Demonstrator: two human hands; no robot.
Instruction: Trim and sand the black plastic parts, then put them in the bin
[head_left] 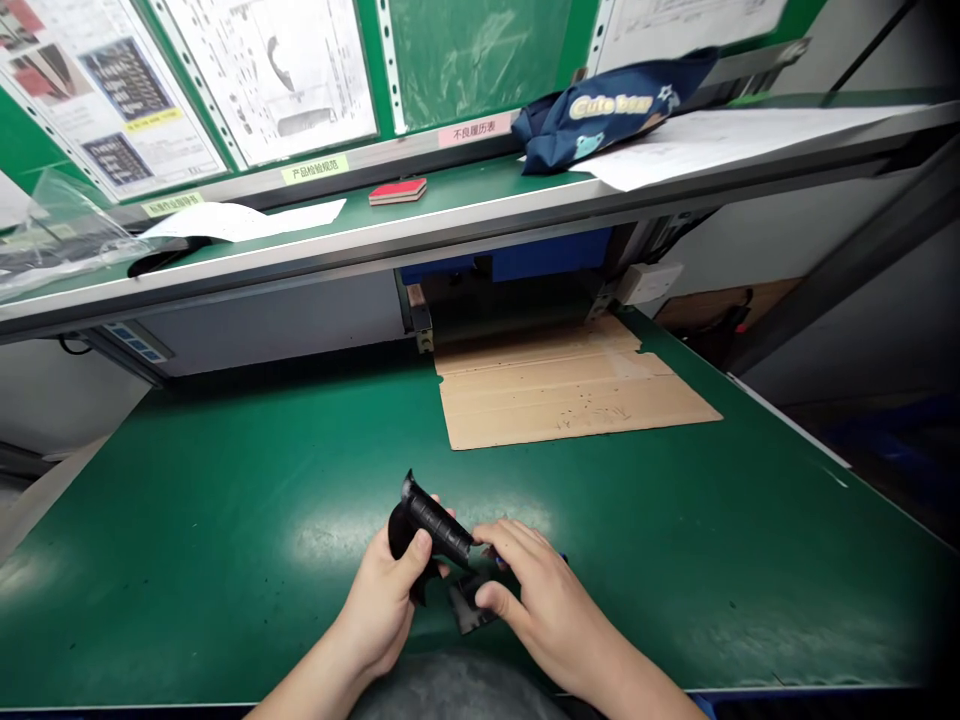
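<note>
Where the 2 hands meet, at about 6 o'clock on the green mat (225,480), a black plastic part (439,528) is held just above the surface. The left hand (386,600) cups its rounded end from below with the thumb pressed on the ribbed outer face, and the right hand (551,610) pinches the lower flat tab between thumb and fingers, so both are clamped on the 1 piece. A sliver of blue shows past the right fingers (too hidden to say what it is). The part looks like a thin, curved, ribbed moulding, so I judge it light and fairly stiff, though its pointed upper corner could flex or scuff. The matt ribs should give good grip, and the thick curved body is a sounder hold than the thin edges. At 12 o'clock from the hands, well apart, lies a flattened cardboard sheet (562,395). On the shelf (465,215) above sit a red pad (397,190) at 12 o'clock, white papers (247,218) at 11, clear plastic bags (52,235) at 10, and a navy bag (607,105) at 1. Printed sheets (277,70) hang on the backboard.
</note>
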